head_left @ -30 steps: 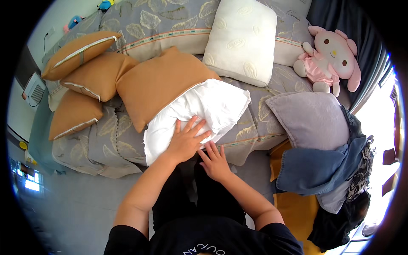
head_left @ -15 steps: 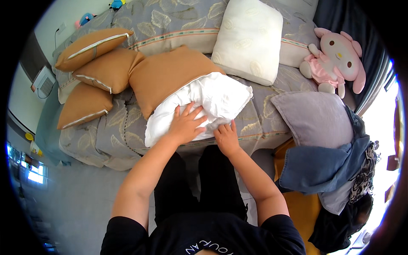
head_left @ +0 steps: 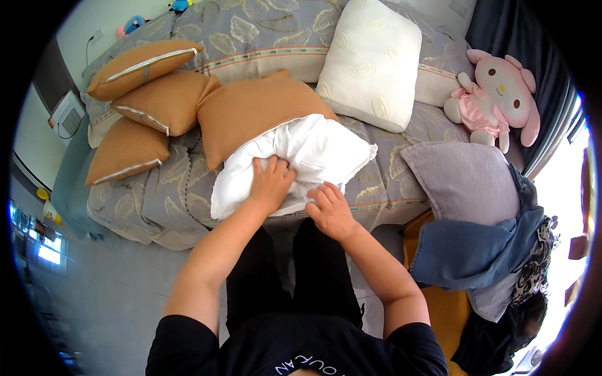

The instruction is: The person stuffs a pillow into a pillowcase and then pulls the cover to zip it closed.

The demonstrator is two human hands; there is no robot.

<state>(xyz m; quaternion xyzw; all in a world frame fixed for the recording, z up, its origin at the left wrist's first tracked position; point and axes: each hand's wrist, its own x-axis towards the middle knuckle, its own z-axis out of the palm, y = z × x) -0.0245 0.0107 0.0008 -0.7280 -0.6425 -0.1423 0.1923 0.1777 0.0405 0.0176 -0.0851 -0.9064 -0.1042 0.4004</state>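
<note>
A white cushion insert (head_left: 326, 147) lies partly inside a brown cushion cover (head_left: 266, 109), its near part sticking out toward me at the sofa's front edge. My left hand (head_left: 271, 186) has its fingers bent into the insert's white cloth, which creases around the fingertips; its thumb is hidden. At the insert's near edge, my right hand (head_left: 330, 213) is closed with curled fingers. Whatever sits between those fingertips is too small to make out.
Several brown zipped cushions (head_left: 164, 103) are piled on the left of the patterned sofa (head_left: 169, 216). A white pillow (head_left: 370, 66) leans behind, near a pink plush toy (head_left: 495, 94). On the right, a grey cushion (head_left: 467, 178) and blue cloth (head_left: 467, 254) lie heaped.
My left hand's fingers, spread before, are now bent into the cloth. My right hand has drawn slightly left and toward me, its fingers curling in.
</note>
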